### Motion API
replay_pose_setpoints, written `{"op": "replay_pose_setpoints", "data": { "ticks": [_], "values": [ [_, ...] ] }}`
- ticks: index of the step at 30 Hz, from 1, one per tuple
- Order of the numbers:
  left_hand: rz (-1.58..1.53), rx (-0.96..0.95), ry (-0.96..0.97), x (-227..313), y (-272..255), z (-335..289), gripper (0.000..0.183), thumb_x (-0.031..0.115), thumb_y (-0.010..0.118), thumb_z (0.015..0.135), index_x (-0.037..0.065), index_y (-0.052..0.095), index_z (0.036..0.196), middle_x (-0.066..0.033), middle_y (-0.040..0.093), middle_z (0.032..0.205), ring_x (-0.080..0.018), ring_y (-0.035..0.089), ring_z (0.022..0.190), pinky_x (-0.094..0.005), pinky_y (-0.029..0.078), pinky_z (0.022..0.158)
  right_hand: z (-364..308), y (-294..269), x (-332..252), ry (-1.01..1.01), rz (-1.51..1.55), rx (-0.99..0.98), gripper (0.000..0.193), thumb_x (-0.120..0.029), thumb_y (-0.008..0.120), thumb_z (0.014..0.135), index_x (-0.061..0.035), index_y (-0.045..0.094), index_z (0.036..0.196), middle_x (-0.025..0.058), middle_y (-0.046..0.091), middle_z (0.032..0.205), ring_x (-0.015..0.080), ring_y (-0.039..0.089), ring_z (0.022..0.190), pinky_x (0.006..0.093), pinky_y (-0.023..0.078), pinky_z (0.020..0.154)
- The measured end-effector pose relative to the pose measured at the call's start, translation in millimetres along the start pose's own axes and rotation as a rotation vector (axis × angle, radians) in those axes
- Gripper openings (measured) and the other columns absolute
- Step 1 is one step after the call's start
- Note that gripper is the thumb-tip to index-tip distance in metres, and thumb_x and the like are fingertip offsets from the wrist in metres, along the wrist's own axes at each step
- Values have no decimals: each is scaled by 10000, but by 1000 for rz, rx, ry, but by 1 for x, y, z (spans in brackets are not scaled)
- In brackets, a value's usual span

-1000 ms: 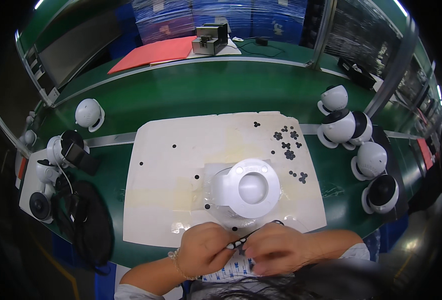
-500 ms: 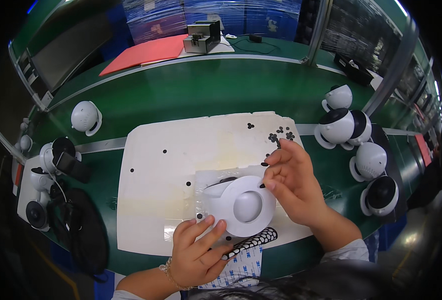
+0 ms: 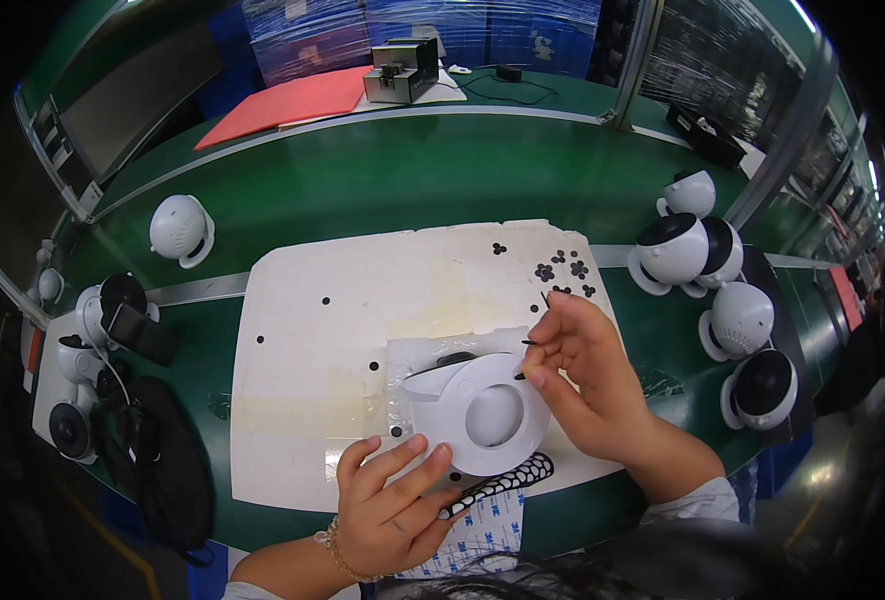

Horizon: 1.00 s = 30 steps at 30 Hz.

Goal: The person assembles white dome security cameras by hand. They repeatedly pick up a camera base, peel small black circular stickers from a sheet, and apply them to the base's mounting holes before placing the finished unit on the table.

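Note:
A white dome-shaped device point(image 3: 428, 412), like the round cameras about the bench, lies on a white foam pad point(image 3: 402, 350) with its ring-shaped base point(image 3: 532, 410) facing up. My left hand point(image 3: 387, 505) rests fingertips on its near left edge. Between that hand's index finger and thumb sits one end of a black strip with white round holes point(image 3: 502, 484). To the right of the base, my right hand point(image 3: 582, 375) is raised with curled fingers. Small black round pads point(image 3: 529, 343) show edge-on at its fingertips and thumb tip.
A cream board point(image 3: 302, 400) carries scattered black pads and a cluster of them point(image 3: 545, 272) at far right. Several white cameras point(image 3: 742, 320) stand on the right, another point(image 3: 182, 230) at far left. A black pouch point(image 3: 172, 460) and printed backing sheet point(image 3: 487, 535) lie near.
The right hand has shifted slightly, and the pads at its fingertips show more clearly. The left hand has moved slightly left, still by the device.

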<state>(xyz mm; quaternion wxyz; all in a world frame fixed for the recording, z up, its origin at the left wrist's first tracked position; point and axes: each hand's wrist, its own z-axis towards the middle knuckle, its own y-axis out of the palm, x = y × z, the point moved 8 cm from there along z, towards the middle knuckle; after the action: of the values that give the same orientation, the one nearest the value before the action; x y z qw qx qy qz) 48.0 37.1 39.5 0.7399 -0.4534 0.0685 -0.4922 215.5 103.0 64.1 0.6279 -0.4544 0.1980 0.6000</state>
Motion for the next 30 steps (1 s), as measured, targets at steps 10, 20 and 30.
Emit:
{"op": "replay_pose_setpoints", "data": {
  "ticks": [10, 20, 30],
  "values": [
    [3, 0, -7, 0, -1, -1, 141, 172, 651, 671, 115, 649, 799, -73, 542, 1200, -236, 472, 1120, -441, 286, 913, -2, -2, 2, 24, 72, 83, 551, 118, 479, 788, -34, 315, 1291, 135, 426, 1014, 152, 513, 820, 266, 441, 717],
    [17, 1, -21, 1, -2, 0, 133, 165, 657, 662, 113, 641, 784, -64, 558, 1176, -228, 467, 1131, -450, 283, 917, -4, 9, -59, -504, -715, 142, 540, 31, 605, 729, -75, 414, 1223, 71, 589, 931, 244, 576, 756, 340, 434, 687],
    [25, -23, 11, 3, 1, 1, 205, 183, 684, 622, 119, 646, 813, -78, 545, 1176, -263, 451, 1130, -472, 287, 933, 16, 32, -10, 2, -49, -6, 500, 37, 527, 795, -16, 328, 1250, 61, 563, 844, 240, 546, 954, 361, 317, 901]
  ]
}}
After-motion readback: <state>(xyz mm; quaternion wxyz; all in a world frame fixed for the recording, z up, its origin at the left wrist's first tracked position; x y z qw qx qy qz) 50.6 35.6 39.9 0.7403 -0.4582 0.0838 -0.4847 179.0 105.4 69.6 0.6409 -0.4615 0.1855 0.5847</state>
